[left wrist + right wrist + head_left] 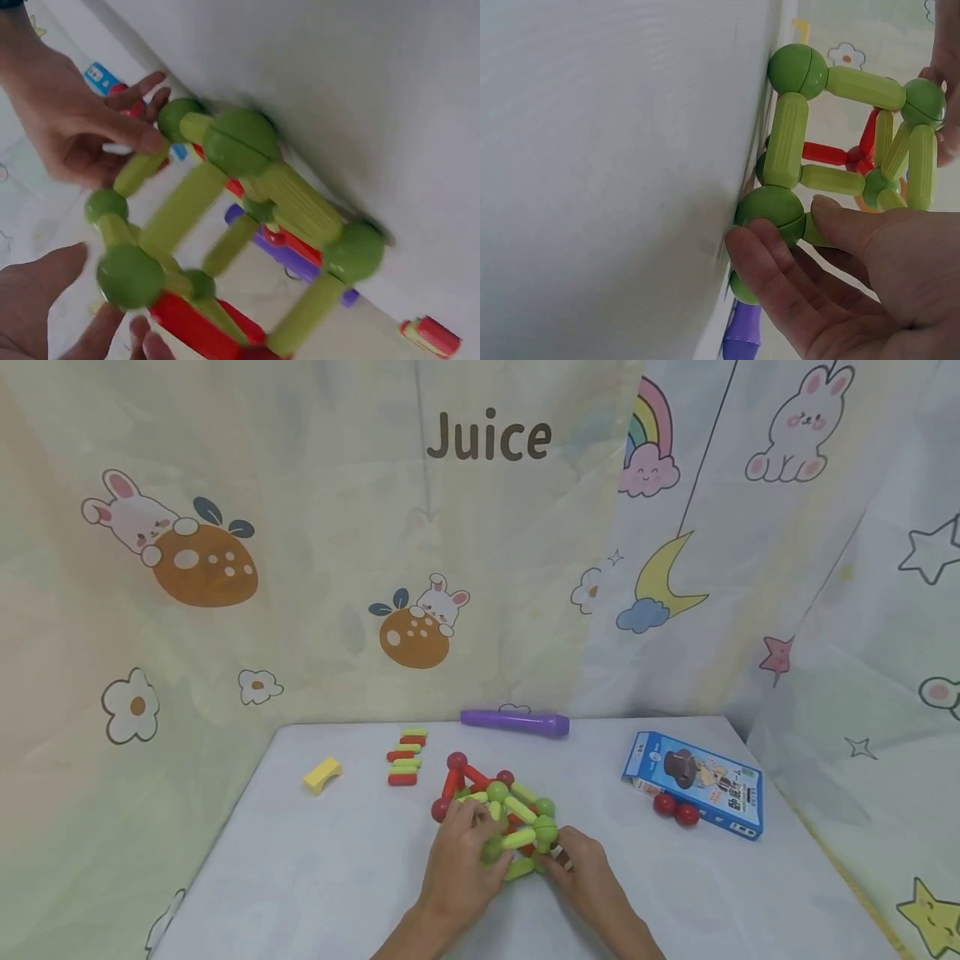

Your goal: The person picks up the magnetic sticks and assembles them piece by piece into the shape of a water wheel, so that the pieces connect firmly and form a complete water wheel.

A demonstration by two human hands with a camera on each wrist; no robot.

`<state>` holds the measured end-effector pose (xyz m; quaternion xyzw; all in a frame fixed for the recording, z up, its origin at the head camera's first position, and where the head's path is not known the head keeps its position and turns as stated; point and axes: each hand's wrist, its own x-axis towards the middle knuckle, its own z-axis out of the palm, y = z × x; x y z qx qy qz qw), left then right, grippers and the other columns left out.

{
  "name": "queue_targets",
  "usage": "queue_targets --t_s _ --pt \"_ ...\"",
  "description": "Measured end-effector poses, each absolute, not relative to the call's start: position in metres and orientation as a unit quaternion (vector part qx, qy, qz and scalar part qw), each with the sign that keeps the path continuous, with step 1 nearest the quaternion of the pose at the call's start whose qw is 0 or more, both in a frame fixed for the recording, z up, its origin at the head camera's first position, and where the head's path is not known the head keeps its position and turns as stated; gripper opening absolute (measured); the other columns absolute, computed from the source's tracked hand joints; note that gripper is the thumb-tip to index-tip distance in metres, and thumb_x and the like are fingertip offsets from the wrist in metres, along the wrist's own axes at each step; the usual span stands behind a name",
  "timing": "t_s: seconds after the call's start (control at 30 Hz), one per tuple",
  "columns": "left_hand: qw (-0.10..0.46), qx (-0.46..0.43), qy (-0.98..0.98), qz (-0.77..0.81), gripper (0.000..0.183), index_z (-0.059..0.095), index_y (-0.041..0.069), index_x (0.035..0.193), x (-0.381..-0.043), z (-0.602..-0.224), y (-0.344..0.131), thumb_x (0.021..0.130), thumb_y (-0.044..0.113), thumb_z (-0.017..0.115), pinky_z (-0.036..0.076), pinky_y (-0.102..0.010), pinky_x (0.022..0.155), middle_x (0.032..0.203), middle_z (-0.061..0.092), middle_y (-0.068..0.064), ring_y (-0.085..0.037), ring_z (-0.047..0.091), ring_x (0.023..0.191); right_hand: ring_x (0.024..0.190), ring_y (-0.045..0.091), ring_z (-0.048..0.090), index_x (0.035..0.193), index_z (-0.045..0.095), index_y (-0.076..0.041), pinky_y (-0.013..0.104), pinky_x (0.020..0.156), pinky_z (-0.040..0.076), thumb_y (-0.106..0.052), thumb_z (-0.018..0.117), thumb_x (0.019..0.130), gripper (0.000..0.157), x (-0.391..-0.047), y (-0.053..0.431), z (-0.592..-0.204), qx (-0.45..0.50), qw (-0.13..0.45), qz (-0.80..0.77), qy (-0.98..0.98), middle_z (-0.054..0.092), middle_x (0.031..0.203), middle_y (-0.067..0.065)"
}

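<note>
A frame of magnetic balls and rods (519,811) stands on the table, with green balls and light green rods in its front part. Red balls and red rods (453,782) form its back left part. My left hand (459,864) holds the frame at its near left, thumb and fingers around a green ball (131,275). On the near right, my right hand (592,870) pinches the lower corner, its thumb by a light green rod and its fingertips against a green ball (771,214). Fingers partly cover the lower rods in the head view.
Several loose red and light green rods (405,763) lie in a column behind the frame to the left. A yellow arched block (322,775) is farther left. Behind lies a purple tube (515,722). Two red balls (676,810) sit against a blue box (705,783) at right.
</note>
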<state>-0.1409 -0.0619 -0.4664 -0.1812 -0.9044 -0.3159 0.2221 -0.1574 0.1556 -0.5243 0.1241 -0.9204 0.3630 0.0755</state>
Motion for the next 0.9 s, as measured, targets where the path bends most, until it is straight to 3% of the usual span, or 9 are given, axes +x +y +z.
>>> queue_targets --t_s 0.13,0.2,0.3,0.37,0.43,0.57,0.7,0.8,0.9 --pt "0.213 -0.112 -0.9 -0.365 0.059 0.069 0.005 0.138 -0.152 -0.464 -0.083 0.09 0.033 0.089 0.054 -0.045 0.098 0.136 0.061 -0.008 -0.025 0.054 0.123 0.081 0.006 0.067 0.099 0.071 -0.014 0.02 0.067 0.057 -0.009 0.087 0.09 0.019 -0.158 0.155 -0.524 0.127 0.065 0.37 -0.918 0.074 0.096 -0.004" --pt "0.154 -0.082 -0.898 -0.404 0.071 0.055 0.001 0.152 -0.157 -0.465 -0.095 0.098 0.039 0.081 0.05 -0.059 0.11 0.153 0.055 -0.016 -0.035 0.051 0.139 0.083 0.007 0.067 0.101 0.071 -0.013 0.02 0.068 0.057 -0.008 0.087 0.09 0.02 -0.158 0.155 -0.524 0.117 0.061 0.373 -0.918 0.073 0.097 -0.004" --pt "0.033 -0.059 -0.884 -0.462 0.086 0.036 -0.002 0.164 -0.159 -0.471 -0.106 0.103 0.047 0.072 0.047 -0.065 0.113 0.163 0.048 -0.021 -0.043 0.048 0.148 0.083 0.008 0.066 0.102 0.071 -0.014 0.021 0.067 0.056 -0.009 0.087 0.09 0.021 -0.159 0.157 -0.523 0.093 0.057 0.374 -0.921 0.073 0.096 -0.005" --pt "-0.02 -0.054 -0.871 -0.488 0.091 0.031 -0.004 0.165 -0.155 -0.473 -0.109 0.102 0.047 0.073 0.052 -0.063 0.107 0.16 0.051 -0.024 -0.045 0.053 0.143 0.083 0.008 0.065 0.103 0.072 -0.014 0.022 0.068 0.055 -0.009 0.087 0.09 0.02 -0.162 0.16 -0.523 0.078 0.056 0.374 -0.922 0.073 0.096 -0.006" --pt "-0.045 -0.049 -0.861 -0.505 0.094 0.028 -0.002 0.166 -0.148 -0.474 -0.109 0.101 0.045 0.076 0.062 -0.055 0.094 0.154 0.056 -0.026 -0.041 0.067 0.121 0.084 0.008 0.065 0.103 0.072 -0.014 0.023 0.069 0.055 -0.01 0.086 0.091 0.019 -0.166 0.163 -0.522 0.071 0.055 0.371 -0.924 0.074 0.097 -0.006" --pt "-0.069 -0.043 -0.839 -0.538 0.091 0.027 0.001 0.164 -0.133 -0.472 -0.105 0.099 0.04 0.079 0.063 -0.051 0.089 0.141 0.065 -0.022 -0.032 0.069 0.111 0.085 0.01 0.068 0.106 0.074 -0.012 0.027 0.073 0.058 -0.006 0.085 0.091 0.019 -0.178 0.17 -0.521 0.078 0.065 0.364 -0.926 0.078 0.102 -0.002" --pt "-0.093 -0.06 -0.804 -0.584 0.088 0.024 0.001 0.162 -0.122 -0.472 -0.1 0.101 0.035 0.077 0.057 -0.057 0.103 0.143 0.065 -0.019 -0.038 0.063 0.132 0.089 0.016 0.071 0.11 0.075 -0.008 0.037 0.081 0.062 0.001 0.082 0.09 0.023 -0.189 0.178 -0.522 0.087 0.081 0.349 -0.929 0.079 0.106 0.004" --pt "-0.107 -0.074 -0.785 -0.606 0.084 0.027 0.0 0.161 -0.117 -0.471 -0.101 0.102 0.034 0.076 0.058 -0.055 0.103 0.145 0.064 -0.019 -0.042 0.062 0.135 0.093 0.02 0.073 0.113 0.075 -0.007 0.045 0.084 0.062 0.003 0.08 0.091 0.024 -0.194 0.183 -0.52 0.092 0.077 0.347 -0.93 0.079 0.108 0.005" --pt "-0.088 -0.077 -0.797 -0.593 0.07 0.042 0.0 0.154 -0.12 -0.47 -0.112 0.104 0.037 0.074 0.062 -0.045 0.096 0.138 0.07 -0.016 -0.037 0.067 0.128 0.1 0.025 0.073 0.12 0.074 -0.007 0.047 0.087 0.063 0.0 0.077 0.095 0.026 -0.193 0.19 -0.517 0.094 0.051 0.363 -0.926 0.078 0.113 0.007"
